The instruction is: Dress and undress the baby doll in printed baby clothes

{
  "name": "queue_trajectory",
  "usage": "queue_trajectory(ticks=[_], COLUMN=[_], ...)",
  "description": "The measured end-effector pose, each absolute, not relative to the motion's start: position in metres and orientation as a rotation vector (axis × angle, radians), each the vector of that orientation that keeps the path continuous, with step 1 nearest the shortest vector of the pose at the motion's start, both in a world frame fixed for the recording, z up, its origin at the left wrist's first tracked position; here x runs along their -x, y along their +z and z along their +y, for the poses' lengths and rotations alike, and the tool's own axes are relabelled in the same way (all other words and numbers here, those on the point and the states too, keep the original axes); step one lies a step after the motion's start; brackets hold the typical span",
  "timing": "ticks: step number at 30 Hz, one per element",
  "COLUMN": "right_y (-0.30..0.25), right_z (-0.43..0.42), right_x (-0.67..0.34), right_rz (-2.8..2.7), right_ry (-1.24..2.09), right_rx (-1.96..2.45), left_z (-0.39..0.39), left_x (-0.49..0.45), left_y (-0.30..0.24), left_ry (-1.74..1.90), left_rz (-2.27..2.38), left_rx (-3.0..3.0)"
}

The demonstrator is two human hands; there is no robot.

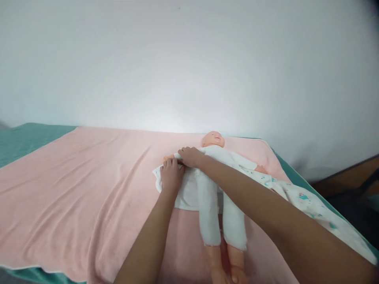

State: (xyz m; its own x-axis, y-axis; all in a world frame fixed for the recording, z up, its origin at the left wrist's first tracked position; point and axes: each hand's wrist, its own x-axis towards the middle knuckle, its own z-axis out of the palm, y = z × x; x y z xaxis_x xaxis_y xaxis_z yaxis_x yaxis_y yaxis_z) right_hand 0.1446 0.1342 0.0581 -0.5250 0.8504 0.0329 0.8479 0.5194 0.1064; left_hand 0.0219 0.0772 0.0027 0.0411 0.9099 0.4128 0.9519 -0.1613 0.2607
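A baby doll (pixel 209 201) with a pink head and feet and a white cloth body lies on its back. Under its torso a white baby garment (pixel 188 197) is spread, with its sleeve end out to the left. My right hand (pixel 191 156) reaches across the doll, closed around its left-side arm near the shoulder and forearm. Close beside it, my left hand (pixel 171 173) has its fingers curled on the white garment at the sleeve, just below the doll's hand (pixel 168 157). My fingers partly hide the cloth between them. The doll's other arm stretches to the right.
A pink blanket (pixel 74 189) with some wrinkles covers a green sheet (pixel 29 136). A white cloth with a teal print (pixel 304 196) lies along the right side. Behind the bed stands a pale wall (pixel 177 71); a brown wooden piece (pixel 346 173) is at the far right.
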Motion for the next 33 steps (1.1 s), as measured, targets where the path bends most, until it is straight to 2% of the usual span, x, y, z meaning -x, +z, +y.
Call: queue_trajectory(ticks=[6, 13, 17, 25, 33], right_y=[0.06, 0.069, 0.07, 0.068, 0.058], right_z=[0.133, 0.119, 0.114, 0.11, 0.117], right_x=[-0.164, -0.18, -0.182, -0.181, -0.166], right_rz=[2.768, 2.883, 2.836, 2.752, 2.73], right_ry=[0.207, 0.188, 0.226, 0.298, 0.261], right_rx=[-1.582, -1.669, -1.59, -1.5, -1.55], left_z=[0.078, 0.08, 0.081, 0.079, 0.071], left_x=[-0.022, -0.012, -0.007, -0.006, -0.016], left_y=[-0.001, -0.004, -0.002, 0.001, 0.002], left_ry=[-0.814, -1.608, -1.87, -1.939, -1.745], left_rz=[-1.981, -2.088, -2.325, -2.413, -2.053], left_rx=[2.18, 2.017, 1.86, 1.702, 1.945])
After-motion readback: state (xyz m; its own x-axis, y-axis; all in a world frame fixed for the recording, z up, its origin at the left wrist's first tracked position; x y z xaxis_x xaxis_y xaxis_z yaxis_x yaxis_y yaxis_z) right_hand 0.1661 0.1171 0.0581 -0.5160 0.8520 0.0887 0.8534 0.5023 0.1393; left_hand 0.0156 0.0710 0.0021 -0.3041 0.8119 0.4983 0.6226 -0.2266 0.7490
